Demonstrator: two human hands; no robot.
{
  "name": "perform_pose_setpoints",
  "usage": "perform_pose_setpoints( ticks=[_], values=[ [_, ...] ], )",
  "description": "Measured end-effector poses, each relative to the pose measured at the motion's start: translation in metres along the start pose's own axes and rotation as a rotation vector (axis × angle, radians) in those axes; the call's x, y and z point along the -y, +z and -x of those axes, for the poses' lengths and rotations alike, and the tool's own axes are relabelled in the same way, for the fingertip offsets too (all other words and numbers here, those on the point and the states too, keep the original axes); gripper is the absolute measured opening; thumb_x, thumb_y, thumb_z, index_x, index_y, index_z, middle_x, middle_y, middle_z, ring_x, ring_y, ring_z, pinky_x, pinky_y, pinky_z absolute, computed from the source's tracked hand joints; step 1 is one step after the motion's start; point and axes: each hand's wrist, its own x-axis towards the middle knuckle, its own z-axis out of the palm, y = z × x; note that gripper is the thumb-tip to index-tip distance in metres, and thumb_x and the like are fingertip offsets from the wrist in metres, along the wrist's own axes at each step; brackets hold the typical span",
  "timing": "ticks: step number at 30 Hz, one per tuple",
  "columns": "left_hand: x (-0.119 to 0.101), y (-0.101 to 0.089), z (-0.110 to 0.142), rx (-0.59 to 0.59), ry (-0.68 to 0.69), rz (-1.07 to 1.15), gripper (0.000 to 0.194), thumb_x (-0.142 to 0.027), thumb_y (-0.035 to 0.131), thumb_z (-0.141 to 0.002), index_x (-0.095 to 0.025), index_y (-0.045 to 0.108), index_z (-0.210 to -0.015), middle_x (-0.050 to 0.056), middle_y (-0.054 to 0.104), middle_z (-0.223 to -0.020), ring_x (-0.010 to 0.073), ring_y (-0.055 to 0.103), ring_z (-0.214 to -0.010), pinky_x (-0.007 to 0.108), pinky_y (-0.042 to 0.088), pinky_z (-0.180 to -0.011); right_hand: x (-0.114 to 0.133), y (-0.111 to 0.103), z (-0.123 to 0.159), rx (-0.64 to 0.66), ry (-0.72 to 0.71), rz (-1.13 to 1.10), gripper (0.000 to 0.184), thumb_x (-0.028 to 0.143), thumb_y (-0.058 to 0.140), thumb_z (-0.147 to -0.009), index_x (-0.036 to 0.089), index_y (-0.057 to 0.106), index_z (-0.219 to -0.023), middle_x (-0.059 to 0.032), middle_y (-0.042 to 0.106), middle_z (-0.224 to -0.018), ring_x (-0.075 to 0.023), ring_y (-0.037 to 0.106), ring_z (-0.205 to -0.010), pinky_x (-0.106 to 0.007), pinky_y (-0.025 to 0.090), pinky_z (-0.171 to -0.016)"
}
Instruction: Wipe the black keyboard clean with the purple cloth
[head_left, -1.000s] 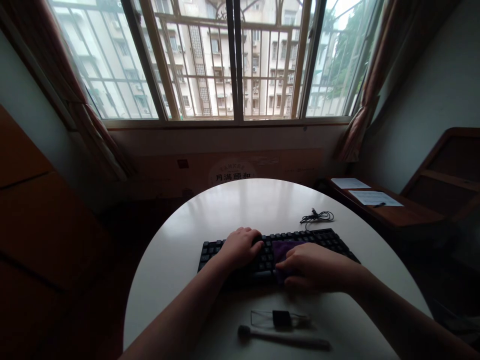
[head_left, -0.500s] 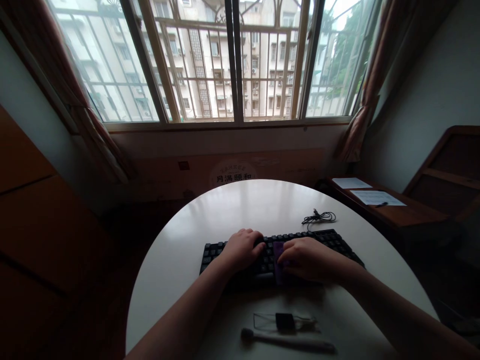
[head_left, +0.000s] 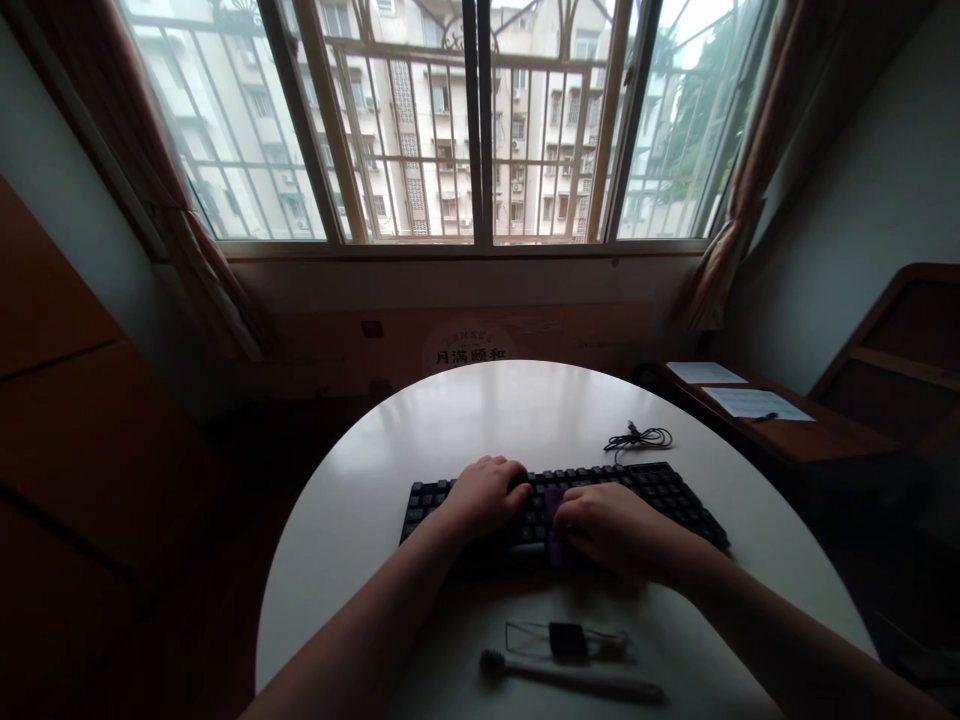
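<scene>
A black keyboard [head_left: 675,500] lies across the white round table [head_left: 510,415]. My left hand [head_left: 480,497] rests on its left half, fingers curled down over the keys, holding the keyboard in place. My right hand [head_left: 611,525] presses a purple cloth [head_left: 553,505] onto the middle keys; only a strip of the cloth shows beside the fingers. The keyboard's cable [head_left: 637,437] lies coiled just behind its right end.
Near the table's front edge lie a brush [head_left: 570,680] and a wire keycap puller [head_left: 566,640]. A low wooden side table [head_left: 795,430] with papers [head_left: 754,403] stands at the right. A barred window [head_left: 480,120] and curtains fill the back.
My right hand has slid the purple cloth leftward and farther up the keys, covering more of it. My left hand has stayed in place.
</scene>
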Motion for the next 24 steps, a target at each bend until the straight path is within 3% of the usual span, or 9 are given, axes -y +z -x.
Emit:
perform_pose_setpoints(
  ticks=[7,13,24],
  values=[
    [-0.001,-0.002,-0.001,0.01,-0.016,0.008,0.036,-0.044,0.044,-0.091,-0.025,0.064,-0.115,0.006,0.068,-0.11,0.0259,0.059,-0.105,0.038,0.047,-0.09,0.003,0.009,-0.006,-0.043,0.048,-0.012,0.017,0.018,0.055,-0.086,0.021,0.071,-0.084,-0.0017,0.069,-0.087,-0.0146,0.062,-0.071,-0.025,0.036,-0.063],
    [0.0,-0.006,0.001,0.006,-0.02,0.025,0.034,-0.042,0.045,-0.091,-0.027,0.064,-0.115,0.006,0.067,-0.111,0.0258,0.059,-0.106,0.037,0.046,-0.09,0.004,0.004,-0.005,-0.018,0.065,0.024,0.016,0.021,0.057,-0.084,0.021,0.072,-0.08,-0.0018,0.069,-0.081,-0.0152,0.061,-0.068,-0.025,0.036,-0.061],
    [-0.001,-0.008,0.001,-0.004,-0.053,0.047,0.033,-0.041,0.045,-0.09,-0.027,0.066,-0.113,0.006,0.068,-0.11,0.026,0.059,-0.105,0.037,0.046,-0.087,0.008,0.012,-0.011,-0.077,0.127,-0.066,0.017,0.021,0.057,-0.081,0.023,0.074,-0.084,-0.0009,0.072,-0.089,-0.0164,0.064,-0.076,-0.024,0.041,-0.067]
  ],
)
